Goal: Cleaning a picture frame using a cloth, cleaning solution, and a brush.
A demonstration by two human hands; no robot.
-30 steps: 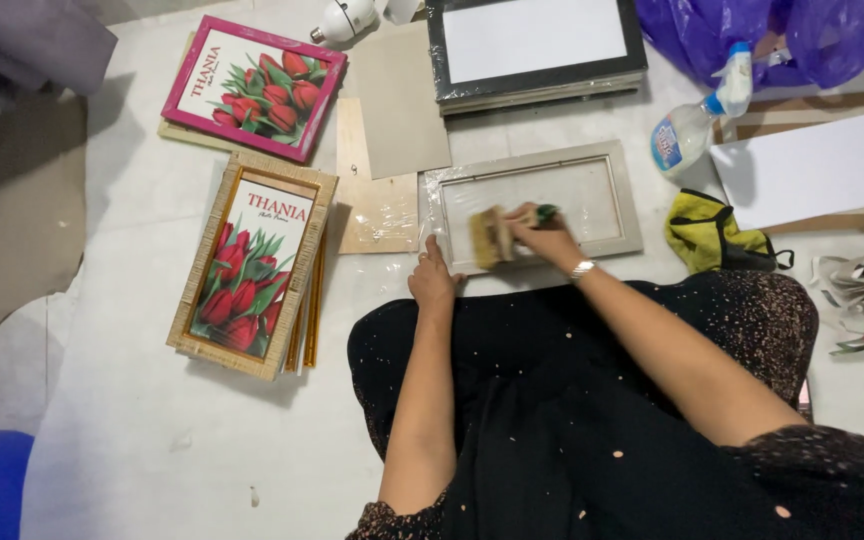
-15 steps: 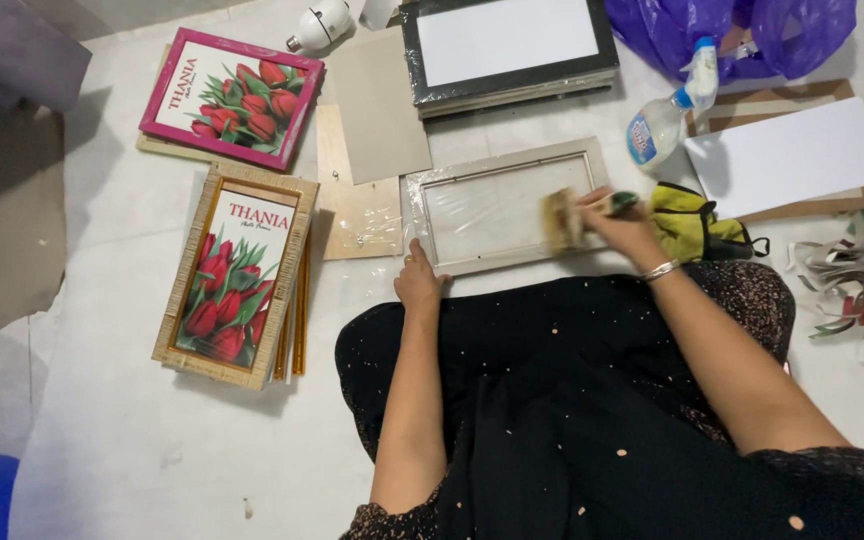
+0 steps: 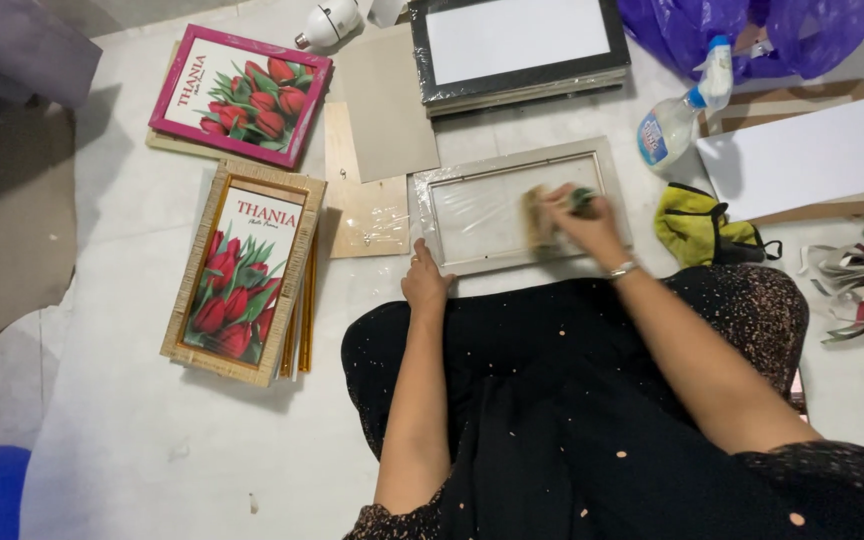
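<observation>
Frame-cleaning scene on the floor (image 3: pixel 152 440): the person sits with a pale grey picture frame (image 3: pixel 512 208) lying flat right in front of their knees, its middle covered in shiny clear wrap. The right hand (image 3: pixel 580 218) is curled closed around a tan sponge or pad (image 3: pixel 540 215) with a bit of green showing, pressed onto the right part of the frame's wrapped panel. The left hand (image 3: pixel 424 282) has nothing in it; it lies loosely open with fingers resting at the frame's near left corner, holding it down. Just left of the frame there's a thin plywood backing board (image 3: pixel 367 210), and further left a gold-edged frame with a red tulip print (image 3: pixel 244 272) stacked on a few others. A pink frame with the same tulips (image 3: pixel 240 95) sits beyond that. To the right of the grey frame are a yellow-green cloth (image 3: pixel 697 222) and a spray bottle (image 3: pixel 680 118), close by but not touching it. A black frame stack (image 3: pixel 518 48) lies beyond it.
</observation>
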